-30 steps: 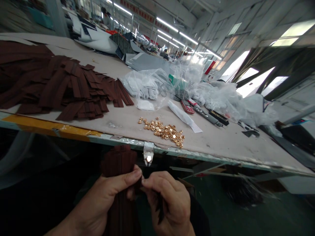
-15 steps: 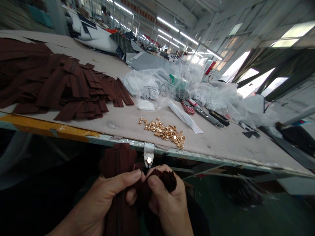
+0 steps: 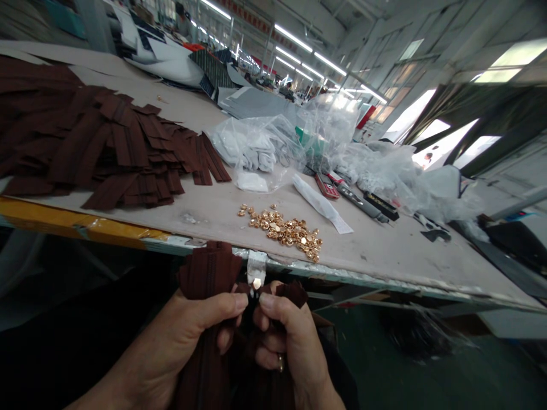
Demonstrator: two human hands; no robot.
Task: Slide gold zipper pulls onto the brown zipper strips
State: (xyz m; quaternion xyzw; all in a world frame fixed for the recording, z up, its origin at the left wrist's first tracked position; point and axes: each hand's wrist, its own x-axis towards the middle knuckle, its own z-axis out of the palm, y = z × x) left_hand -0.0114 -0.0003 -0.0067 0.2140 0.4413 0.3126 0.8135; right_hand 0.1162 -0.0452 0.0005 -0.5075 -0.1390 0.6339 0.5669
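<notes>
My left hand (image 3: 183, 327) is closed around a stack of brown zipper tapes (image 3: 208, 270), its thumb and forefinger pinching one tape end. Opposite it, my right hand (image 3: 293, 330) pinches tape too, with a bunched brown end (image 3: 294, 292) sticking up behind the thumb. Both thumbs meet just below a gold zipper slider (image 3: 257, 283), which sits at the lower end of a white-wrapped holder (image 3: 257, 263) on the table edge. Whether the tape has entered the slider I cannot tell. A small gold piece, perhaps a ring, shows at my right fingers.
Loose gold sliders (image 3: 294, 232) lie in a pile beyond the holder. A large heap of brown zipper tapes (image 3: 94, 142) covers the table's left. Clear plastic bags (image 3: 256, 145), a red tool (image 3: 326, 187), a cutter (image 3: 359, 196) and a white paper strip (image 3: 320, 202) lie farther back.
My right hand has turned and opened its grip on the bunched tape into a pinch beside my left thumb. The tape ends have come up to the slider.
</notes>
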